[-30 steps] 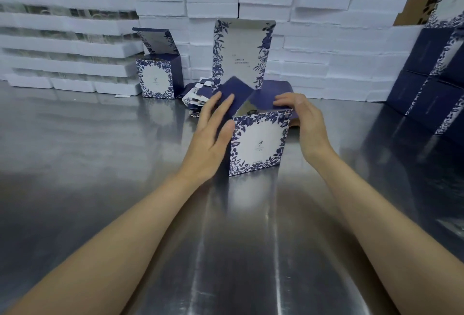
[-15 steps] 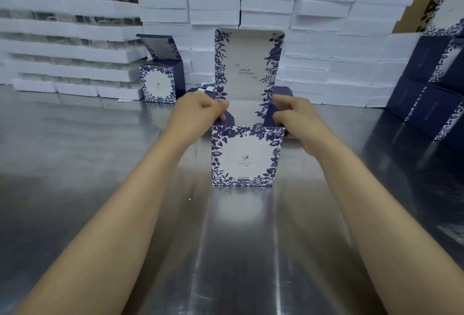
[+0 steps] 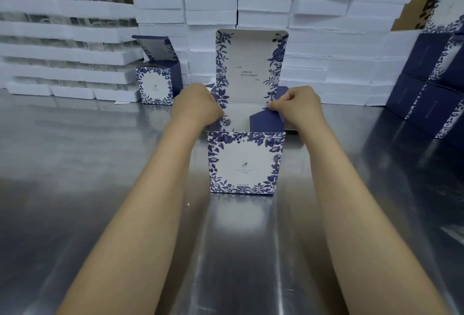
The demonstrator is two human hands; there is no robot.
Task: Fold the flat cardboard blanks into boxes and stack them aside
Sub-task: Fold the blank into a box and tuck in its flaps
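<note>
Since approx half a sec ago the navy flap [image 3: 266, 122] on the right has tipped further in over the opening. Both hands sit at nearly the same top corners as before, and the box [image 3: 246, 164] is squarer to the viewer than a sec ago.

Box stands upright on the tabletop [image 3: 100, 164], dead ahead, printed front facing the person, mouth up. Left hand [image 3: 197, 106] is curled at the box's top left corner, gripping there. Its fingers are hidden, so can't tell if it has the left flap or just the wall. Right hand [image 3: 298, 108] pinches the navy flap w/ thumb and fingertips, pressing it inward. Hands are apart, one each side of the mouth, equally near.

Key relation: the lid [image 3: 251, 68] stands straight up off the far edge, long axis vertical, rising beyond and btwn the two hands. Prob next step: finish both side flaps, then bring the lid forward and down toward the person. Either hand can reach it.

One done box [image 3: 158, 83] sits back left, lid open, near white stacks [image 3: 211, 0]. Navy boxes [image 3: 431, 103] are piled far right.
</note>
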